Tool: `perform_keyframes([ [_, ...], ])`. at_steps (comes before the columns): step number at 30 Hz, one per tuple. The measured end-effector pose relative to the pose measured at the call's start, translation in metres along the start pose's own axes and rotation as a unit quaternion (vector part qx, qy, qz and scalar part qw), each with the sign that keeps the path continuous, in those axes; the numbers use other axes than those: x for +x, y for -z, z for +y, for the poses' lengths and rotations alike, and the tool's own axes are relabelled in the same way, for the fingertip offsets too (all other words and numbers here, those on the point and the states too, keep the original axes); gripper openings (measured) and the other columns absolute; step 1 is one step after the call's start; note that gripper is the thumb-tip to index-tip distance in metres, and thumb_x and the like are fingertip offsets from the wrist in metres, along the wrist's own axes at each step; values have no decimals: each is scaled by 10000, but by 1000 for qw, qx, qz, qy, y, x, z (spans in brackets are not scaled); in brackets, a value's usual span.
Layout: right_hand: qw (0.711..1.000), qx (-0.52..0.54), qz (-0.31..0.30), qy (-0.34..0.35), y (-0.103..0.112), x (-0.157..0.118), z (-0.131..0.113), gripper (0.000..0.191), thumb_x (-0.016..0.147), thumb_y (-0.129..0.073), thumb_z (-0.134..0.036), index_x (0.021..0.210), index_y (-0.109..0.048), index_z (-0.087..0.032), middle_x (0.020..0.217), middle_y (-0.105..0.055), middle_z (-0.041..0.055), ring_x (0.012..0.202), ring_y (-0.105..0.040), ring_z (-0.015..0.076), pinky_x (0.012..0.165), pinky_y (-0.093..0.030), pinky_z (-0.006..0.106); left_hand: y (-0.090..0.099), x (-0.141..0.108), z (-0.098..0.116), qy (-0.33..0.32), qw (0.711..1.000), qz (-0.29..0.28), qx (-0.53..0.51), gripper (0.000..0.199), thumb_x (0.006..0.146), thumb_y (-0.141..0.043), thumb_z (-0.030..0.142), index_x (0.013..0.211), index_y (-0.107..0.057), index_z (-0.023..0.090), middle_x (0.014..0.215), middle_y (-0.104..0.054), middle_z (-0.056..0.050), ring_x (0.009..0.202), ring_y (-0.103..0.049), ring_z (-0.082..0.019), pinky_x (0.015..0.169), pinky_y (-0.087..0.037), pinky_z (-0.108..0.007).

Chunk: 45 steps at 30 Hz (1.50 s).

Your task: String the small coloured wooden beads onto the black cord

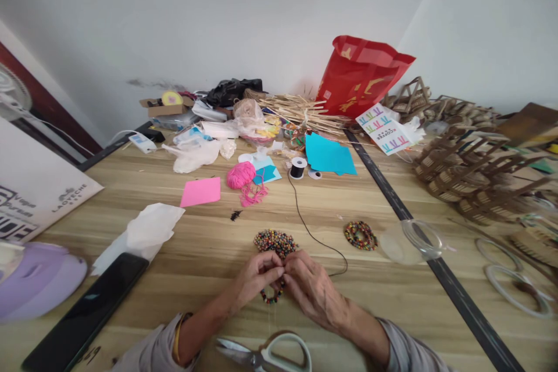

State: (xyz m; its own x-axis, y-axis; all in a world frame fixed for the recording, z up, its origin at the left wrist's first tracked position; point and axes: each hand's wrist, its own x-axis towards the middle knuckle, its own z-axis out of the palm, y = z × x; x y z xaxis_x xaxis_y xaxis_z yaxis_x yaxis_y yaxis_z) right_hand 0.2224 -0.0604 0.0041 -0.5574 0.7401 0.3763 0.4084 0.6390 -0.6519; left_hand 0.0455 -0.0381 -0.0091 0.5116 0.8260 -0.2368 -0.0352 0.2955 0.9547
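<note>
My left hand (256, 280) and my right hand (314, 289) meet fingertip to fingertip over the table, both closed in a pinch. A loop of small multicoloured beads, a beaded bracelet (271, 300), hangs below the fingertips. The cord ends between my fingers are too small to make out. Right behind the hands lies a heap of beaded strands (272, 240), and further right rests a coiled beaded strand (361, 235). A black cord (311, 233) runs from its spool (299, 168) to beside my right hand. Scissors (265, 354) with pale handles lie near my body.
At left are a black phone (87, 317), white paper (142, 232) and a purple object (43, 282). Pink yarn (241, 175), pink paper (200, 192) and blue sheets (330, 154) lie farther back. A plastic lid (394, 242) and woven baskets (475, 180) occupy the right, near a red bag (361, 78).
</note>
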Motion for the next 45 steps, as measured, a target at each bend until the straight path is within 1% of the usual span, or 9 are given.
perform_keyframes([
  [4,1000,14,7,2,-1,0,1,134,896,-389,-102,944,-484,-182,923,-546,86,878,-527,196,769,-482,345,1,1,-3,3,1000,2,0,455,656,-684,542,723,-521,122,663,-550,7,569,-536,-78,556,-454,-191],
  [10,1000,23,16,8,-4,0,4,140,878,-394,-87,928,-485,-181,886,-548,80,828,-529,187,722,-484,323,1,2,-5,2,1000,-1,-4,443,651,-696,525,718,-510,129,654,-544,14,567,-528,-77,559,-450,-194],
  [16,1000,16,19,0,-2,0,4,90,849,-508,-147,932,-497,-181,907,-546,82,864,-538,199,748,-491,328,1,2,-5,-11,1000,-4,7,402,681,-684,496,714,-517,132,652,-561,1,585,-550,-97,568,-449,-207],
  [19,1000,12,13,-3,-1,0,5,60,880,-480,-149,917,-514,-182,889,-550,74,852,-540,189,741,-492,321,1,3,-6,-6,1000,-4,-2,418,667,-688,509,710,-505,136,644,-545,11,565,-536,-90,554,-453,-207],
  [26,1000,-7,8,22,0,0,6,130,902,-405,-98,921,-511,-172,909,-570,87,855,-534,190,739,-494,333,0,2,-5,-1,1000,-1,-2,441,650,-691,528,723,-505,135,648,-515,20,582,-512,-89,551,-458,-205],
  [33,999,-31,16,33,-1,-1,6,76,893,-461,-150,944,-512,-172,930,-565,91,859,-541,192,740,-498,321,-1,0,1,1,1000,-1,4,431,663,-684,522,719,-509,132,648,-507,16,596,-520,-94,568,-458,-211],
  [37,998,-41,24,49,-3,-1,9,125,914,-412,-127,955,-519,-175,926,-578,85,871,-541,180,751,-498,307,-1,1,2,3,1000,2,-5,438,654,-688,528,718,-511,133,652,-508,16,591,-513,-92,562,-452,-204],
  [41,997,-52,28,53,-3,-1,10,136,910,-421,-113,968,-530,-168,934,-580,85,873,-538,179,756,-500,303,1,1,2,1,1000,2,-5,433,654,-687,526,715,-512,134,644,-507,20,575,-507,-90,558,-449,-206],
  [45,995,-64,33,64,-2,-1,8,142,905,-420,-105,965,-535,-163,947,-570,92,879,-535,179,751,-505,296,2,0,2,-1,1000,2,-1,396,685,-669,503,707,-529,133,654,-513,14,611,-521,-109,597,-461,-229],
])
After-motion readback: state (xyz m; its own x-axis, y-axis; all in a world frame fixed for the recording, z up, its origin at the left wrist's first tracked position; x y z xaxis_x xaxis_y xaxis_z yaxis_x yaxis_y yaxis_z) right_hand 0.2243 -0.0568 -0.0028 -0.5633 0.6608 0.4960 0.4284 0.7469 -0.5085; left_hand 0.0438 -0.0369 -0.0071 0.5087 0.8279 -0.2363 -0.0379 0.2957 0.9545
